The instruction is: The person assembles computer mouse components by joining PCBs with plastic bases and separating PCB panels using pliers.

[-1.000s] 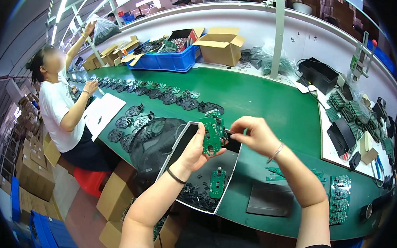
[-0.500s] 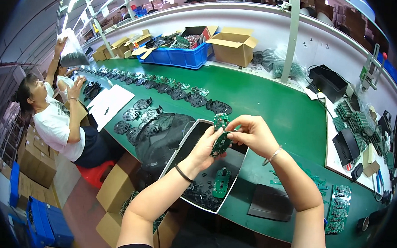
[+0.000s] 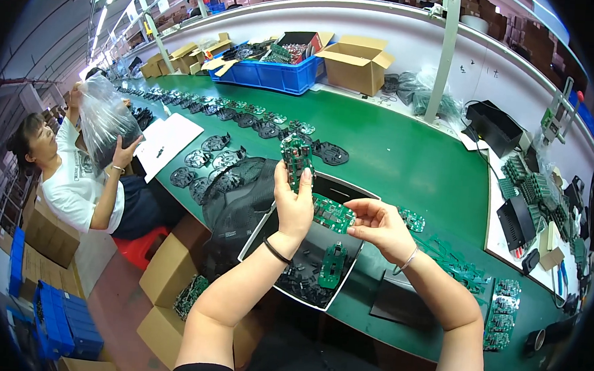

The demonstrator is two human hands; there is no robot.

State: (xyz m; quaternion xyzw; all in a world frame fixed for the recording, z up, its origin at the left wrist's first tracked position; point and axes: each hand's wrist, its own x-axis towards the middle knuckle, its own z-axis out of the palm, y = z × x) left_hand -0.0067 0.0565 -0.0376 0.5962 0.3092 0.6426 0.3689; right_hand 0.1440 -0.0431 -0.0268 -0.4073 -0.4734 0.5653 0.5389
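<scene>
Nearest: loose board (image 3: 332, 264) lies in white-edged box (image 3: 309, 242). Above, my right hand (image 3: 380, 228) pinches a green board (image 3: 332, 215) by one end; edge grip should spare components. Beyond, my left hand (image 3: 294, 209) clamps an upright board (image 3: 297, 160).

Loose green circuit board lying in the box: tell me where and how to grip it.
Probably best pinched by its two long edges, fingers coming down from above: the green circuit board is slim, components crowd its upper face, and the box wall stands close on its right.
</scene>
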